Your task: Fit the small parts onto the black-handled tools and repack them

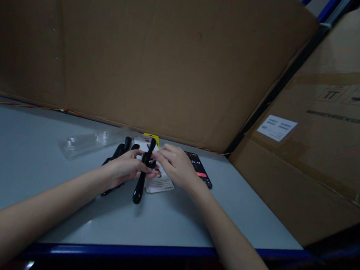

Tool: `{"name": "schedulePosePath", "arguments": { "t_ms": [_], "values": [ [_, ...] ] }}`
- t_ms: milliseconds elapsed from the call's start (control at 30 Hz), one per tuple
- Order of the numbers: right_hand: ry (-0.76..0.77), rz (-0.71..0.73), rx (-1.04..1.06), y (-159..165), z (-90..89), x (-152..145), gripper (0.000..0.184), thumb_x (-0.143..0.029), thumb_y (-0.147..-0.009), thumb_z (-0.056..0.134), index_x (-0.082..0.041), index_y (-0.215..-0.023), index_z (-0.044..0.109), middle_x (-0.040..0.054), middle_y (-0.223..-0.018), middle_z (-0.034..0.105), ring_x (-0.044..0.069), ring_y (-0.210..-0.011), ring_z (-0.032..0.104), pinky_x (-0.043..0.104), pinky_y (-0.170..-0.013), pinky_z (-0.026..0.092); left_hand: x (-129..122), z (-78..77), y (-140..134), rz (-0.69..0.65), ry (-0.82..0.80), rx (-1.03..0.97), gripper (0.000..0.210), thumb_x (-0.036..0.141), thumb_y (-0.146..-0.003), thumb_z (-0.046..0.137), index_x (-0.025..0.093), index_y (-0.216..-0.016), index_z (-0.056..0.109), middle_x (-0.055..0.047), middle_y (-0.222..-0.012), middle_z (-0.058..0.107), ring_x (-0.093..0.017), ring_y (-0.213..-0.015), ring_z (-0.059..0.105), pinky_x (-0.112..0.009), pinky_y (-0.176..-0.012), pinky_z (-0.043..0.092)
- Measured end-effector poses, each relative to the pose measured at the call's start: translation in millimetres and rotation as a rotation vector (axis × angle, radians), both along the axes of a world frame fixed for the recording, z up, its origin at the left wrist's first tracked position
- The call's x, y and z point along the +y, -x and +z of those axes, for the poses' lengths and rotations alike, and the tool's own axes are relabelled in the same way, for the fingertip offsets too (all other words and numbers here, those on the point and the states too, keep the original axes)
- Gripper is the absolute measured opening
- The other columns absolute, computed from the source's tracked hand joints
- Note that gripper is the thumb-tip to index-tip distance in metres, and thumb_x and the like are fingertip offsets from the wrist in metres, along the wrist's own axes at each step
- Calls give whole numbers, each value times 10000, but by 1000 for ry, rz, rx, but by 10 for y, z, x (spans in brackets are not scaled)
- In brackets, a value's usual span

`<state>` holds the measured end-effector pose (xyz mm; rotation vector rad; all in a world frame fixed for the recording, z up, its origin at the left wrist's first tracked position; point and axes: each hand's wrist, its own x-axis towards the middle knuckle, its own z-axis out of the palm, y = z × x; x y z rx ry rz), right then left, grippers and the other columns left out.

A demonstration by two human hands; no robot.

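My left hand [129,167] grips a slim black handle-like piece [139,188] with rounded ends, tilted upright above the table. My right hand [174,164] is closed at the middle of that piece, fingertips pinched against a small dark part there. Whatever lies between those fingertips is too small to make out. More black pieces [119,151] of similar look lie behind and under my left hand, partly hidden by it. Beneath both hands is a white printed card [160,186] with a yellow top edge.
A clear plastic blister shell [85,143] lies at the left. To the right rests a phone [201,171] with a lit timer screen. Cardboard [174,66] stands along the back, and a large carton [317,165] stands on the right. The table has a blue front edge [130,249].
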<state>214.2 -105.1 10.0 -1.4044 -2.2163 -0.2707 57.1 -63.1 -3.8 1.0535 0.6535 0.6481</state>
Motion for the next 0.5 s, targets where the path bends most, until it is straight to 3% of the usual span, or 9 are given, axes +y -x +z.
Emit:
{"name": "schedulePosePath", "arguments": {
  "t_ms": [133, 367, 500],
  "values": [
    [-5, -2, 13, 0, 3, 0, 353, -332, -902, 347, -164, -693, 576, 9, -698, 502, 115, -687, 453, 256, -631, 300, -19, 33, -10, 28, -3, 23, 591, -105, -570, 591, 79, -1091, 382, -124, -810, 649, -227, -734, 663, -303, -744, 516],
    [7, 114, 65, 49, -29, -7, 387, -337, -912, 313, -165, -745, 618, 15, -701, 515, 116, -698, 471, 246, -627, 315, 5, 4, -19, 41, -12, 24, 552, -110, -541, 597, 98, -1026, 437, -112, -842, 642, -202, -711, 664, -300, -721, 525],
    [-8, 24, 2, 28, -21, -6, 380, -342, -907, 323, -171, -727, 610, 19, -718, 517, 122, -717, 473, 255, -639, 307, 7, 0, -16, 48, -6, 36, 558, -96, -555, 609, 93, -1046, 424, -116, -813, 648, -211, -707, 664, -311, -731, 520]
  ]
}}
